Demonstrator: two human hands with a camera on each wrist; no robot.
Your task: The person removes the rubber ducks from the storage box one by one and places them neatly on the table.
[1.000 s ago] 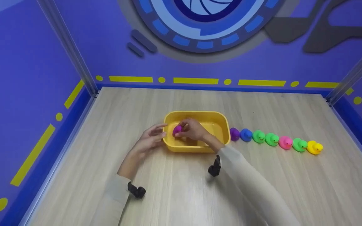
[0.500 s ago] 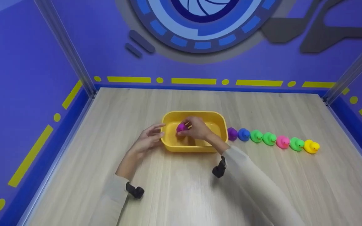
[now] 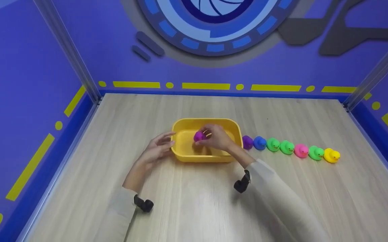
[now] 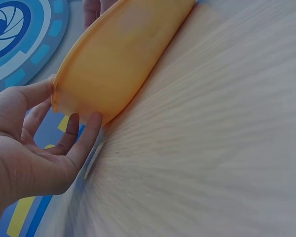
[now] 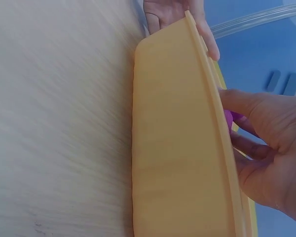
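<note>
A yellow plastic tub [image 3: 205, 158] stands on the wooden table. My right hand [image 3: 216, 137] reaches over it, pinching a magenta-purple rubber duck [image 3: 199, 136] between thumb and fingers. In the right wrist view, only a sliver of this duck [image 5: 229, 120] shows behind the tub's rim. My left hand [image 3: 156, 149] is at the tub's left end, its spread fingers touching the outer wall and rim, as the left wrist view shows. No other duck is visible inside the tub, though my right hand and forearm cover part of it.
Rightward from the tub runs a row of rubber ducks: dark purple [image 3: 247, 142], blue [image 3: 259, 143], several green ones, a pink [image 3: 301, 151] and a yellow [image 3: 331, 155] at the end. Blue-purple panels [image 3: 89, 60] enclose the table at the back and sides.
My right hand has moved right and slightly up within the tub, carrying the magenta-purple duck from near the left end towards the middle. The left hand keeps its place at the tub.
</note>
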